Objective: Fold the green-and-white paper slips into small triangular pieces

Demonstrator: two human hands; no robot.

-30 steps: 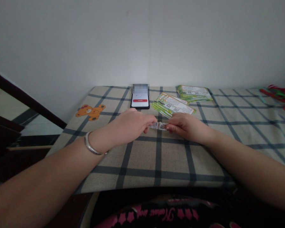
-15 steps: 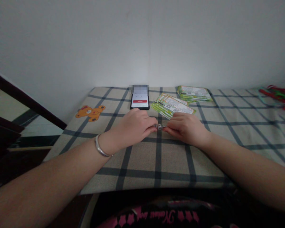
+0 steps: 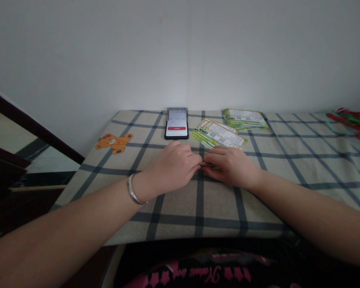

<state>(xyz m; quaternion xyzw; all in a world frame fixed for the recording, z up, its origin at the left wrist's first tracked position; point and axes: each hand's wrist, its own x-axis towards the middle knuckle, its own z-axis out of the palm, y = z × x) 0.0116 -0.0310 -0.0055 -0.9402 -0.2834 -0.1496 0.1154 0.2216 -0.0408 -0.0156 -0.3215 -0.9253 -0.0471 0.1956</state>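
Between my two hands is a small, thin silvery thing, mostly hidden by the fingers, so its kind does not show. My left hand, with a silver bangle on its wrist, pinches the left end between thumb and fingers. From the other side my right hand grips it with thumb below and fingers curled above. The fingertips of both hands nearly meet, low over the checked tablecloth.
Behind my left hand lies a phone with a lit screen. Green and white printed cards are fanned beyond my right hand, with a second card stack farther back. An orange bear picture is left; red and green items lie far right.
My hands have come closer together and slightly lower, the left one shifting right. Less of the small silvery thing shows between the fingers now.
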